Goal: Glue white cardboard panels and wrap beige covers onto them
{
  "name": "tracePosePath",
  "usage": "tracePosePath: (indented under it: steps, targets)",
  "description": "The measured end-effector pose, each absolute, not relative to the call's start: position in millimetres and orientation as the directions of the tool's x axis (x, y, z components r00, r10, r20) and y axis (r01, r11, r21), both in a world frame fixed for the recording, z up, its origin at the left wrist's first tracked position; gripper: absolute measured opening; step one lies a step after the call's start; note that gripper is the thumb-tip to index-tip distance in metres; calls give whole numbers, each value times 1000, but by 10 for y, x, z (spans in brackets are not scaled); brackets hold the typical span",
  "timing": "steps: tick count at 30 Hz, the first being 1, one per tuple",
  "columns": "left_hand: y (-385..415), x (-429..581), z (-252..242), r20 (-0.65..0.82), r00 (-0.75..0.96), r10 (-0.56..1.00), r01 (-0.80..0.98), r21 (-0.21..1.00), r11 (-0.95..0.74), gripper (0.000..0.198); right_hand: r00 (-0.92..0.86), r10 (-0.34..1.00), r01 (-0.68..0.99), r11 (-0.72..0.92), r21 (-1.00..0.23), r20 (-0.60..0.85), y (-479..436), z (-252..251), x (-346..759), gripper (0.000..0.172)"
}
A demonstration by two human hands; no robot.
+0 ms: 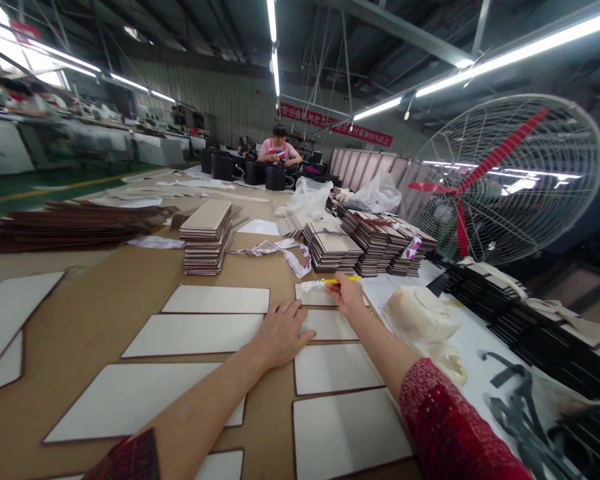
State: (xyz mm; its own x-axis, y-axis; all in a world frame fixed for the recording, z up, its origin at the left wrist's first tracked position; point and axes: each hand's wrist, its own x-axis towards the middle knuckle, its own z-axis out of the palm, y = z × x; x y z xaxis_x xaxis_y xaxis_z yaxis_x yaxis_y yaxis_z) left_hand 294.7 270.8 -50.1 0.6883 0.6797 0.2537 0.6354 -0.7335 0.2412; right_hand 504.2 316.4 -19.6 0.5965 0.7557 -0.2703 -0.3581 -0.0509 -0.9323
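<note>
My right hand (pixel 347 293) is closed around a brush (pixel 325 282) with a yellow handle and a whitish head. The brush head lies over the farthest white panel (pixel 305 294) of the right column, which has a dark edge. My left hand (pixel 283 333) rests with fingers spread between the two columns, touching the second right panel (pixel 330 325) and close to the end of a left panel (pixel 195 333). More such panels lie nearer to me, among them a right panel (pixel 340 368) and a wide left panel (pixel 135 397) partly under my left forearm.
Stacks of panels (pixel 207 233) (pixel 333 248) stand at the back of the brown board (pixel 145 273). Brown sheets (pixel 70 223) are piled left. At right are a whitish tub (pixel 420 313), dark straps (pixel 517 407) and a large fan (pixel 505 180). A person (pixel 279 150) sits beyond.
</note>
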Motion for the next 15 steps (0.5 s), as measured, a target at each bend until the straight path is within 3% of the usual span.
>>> tracePosePath:
  steps: [15]
  targets:
    - [2684,2941,-468,273,686,675,629,244,-738,45,604,749,-300,-103,-948,-272,3266,-300,5146,32]
